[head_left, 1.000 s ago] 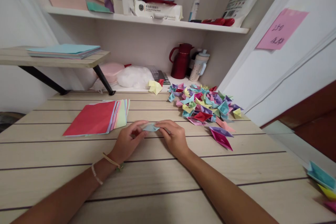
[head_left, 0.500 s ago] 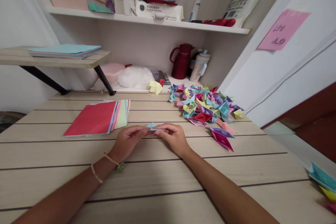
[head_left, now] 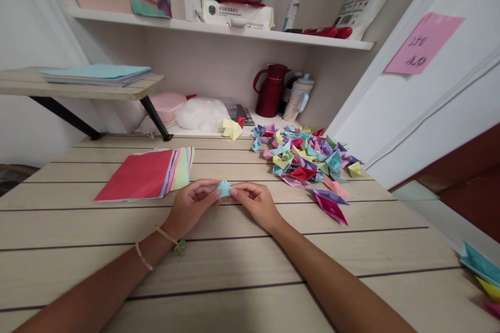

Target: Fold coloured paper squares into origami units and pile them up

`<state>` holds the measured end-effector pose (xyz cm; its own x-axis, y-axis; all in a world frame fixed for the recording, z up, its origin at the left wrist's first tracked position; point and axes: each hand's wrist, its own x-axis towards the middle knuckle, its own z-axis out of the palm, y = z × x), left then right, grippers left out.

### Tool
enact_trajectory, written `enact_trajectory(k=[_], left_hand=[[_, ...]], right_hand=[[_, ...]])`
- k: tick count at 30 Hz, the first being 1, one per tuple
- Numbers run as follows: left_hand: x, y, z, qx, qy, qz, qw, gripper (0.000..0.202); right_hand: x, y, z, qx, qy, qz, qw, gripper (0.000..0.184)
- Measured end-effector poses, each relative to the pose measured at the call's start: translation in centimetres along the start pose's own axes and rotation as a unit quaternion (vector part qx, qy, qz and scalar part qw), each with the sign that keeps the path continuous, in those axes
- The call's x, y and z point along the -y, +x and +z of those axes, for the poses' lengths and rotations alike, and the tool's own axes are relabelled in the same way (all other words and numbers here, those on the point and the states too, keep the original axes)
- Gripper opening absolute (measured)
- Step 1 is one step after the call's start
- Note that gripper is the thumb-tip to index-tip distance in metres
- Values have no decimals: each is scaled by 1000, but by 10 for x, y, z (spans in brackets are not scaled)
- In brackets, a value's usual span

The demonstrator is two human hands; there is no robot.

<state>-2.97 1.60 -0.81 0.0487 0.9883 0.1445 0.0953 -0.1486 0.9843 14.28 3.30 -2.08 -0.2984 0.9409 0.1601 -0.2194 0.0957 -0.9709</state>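
Observation:
A small folded piece of light blue paper [head_left: 224,189] is held just above the table between both hands. My left hand [head_left: 194,203] pinches its left side between thumb and fingers, with two bracelets on that wrist. On the right side, my right hand [head_left: 258,205] grips the paper the same way. The fingers hide part of its edges, and its exact folded shape is too small to tell. Left of the hands lies a stack of coloured paper sheets [head_left: 135,174], red on top. To the right spreads a pile of folded paper boats [head_left: 302,156] in many colours.
The slatted wooden table [head_left: 219,270] carries a small raised shelf [head_left: 150,88] at the left with more paper [head_left: 97,74]. Against the back stand a dark red jug [head_left: 270,91] and a pale bottle [head_left: 297,99]. More folded paper [head_left: 479,263] shows at the right edge.
The blue paper has been tilted up, so its flat face shows where before mostly a thin edge did. Both hands keep hold of it, with slight finger movement.

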Motion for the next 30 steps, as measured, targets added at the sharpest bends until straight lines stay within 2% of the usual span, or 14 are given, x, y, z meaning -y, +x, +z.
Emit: enact_trajectory(k=[4,9,13,18,23,27,30], left_hand=[[0,2,-1,-17,-18,-17,1000,34],[1,3,-4,-13,-26,-21,999,32],[-1,4,-4,-2,-18,-21,1000,37],[2,4,-3,-15,-33,-36,999,32],[6,5,-4,5,-48,-58,997,31],[3,6,-4,-1,-59,-46,997,38],[0,4,-4,4,-63,-23,998,35]], right_hand=[[-2,2,-1,-23,50,2,998,26],[-3,2,-5,-14,40,9,999,23],[-2,2,-7,-2,28,16,999,24],[-4,0,-5,-21,-41,-29,999,25],[-4,-2,-4,-47,-75,-80,993,23],[-2,-2,-3,-56,-59,-76,994,21],[0,-2,-4,-53,-17,-54,997,22]])
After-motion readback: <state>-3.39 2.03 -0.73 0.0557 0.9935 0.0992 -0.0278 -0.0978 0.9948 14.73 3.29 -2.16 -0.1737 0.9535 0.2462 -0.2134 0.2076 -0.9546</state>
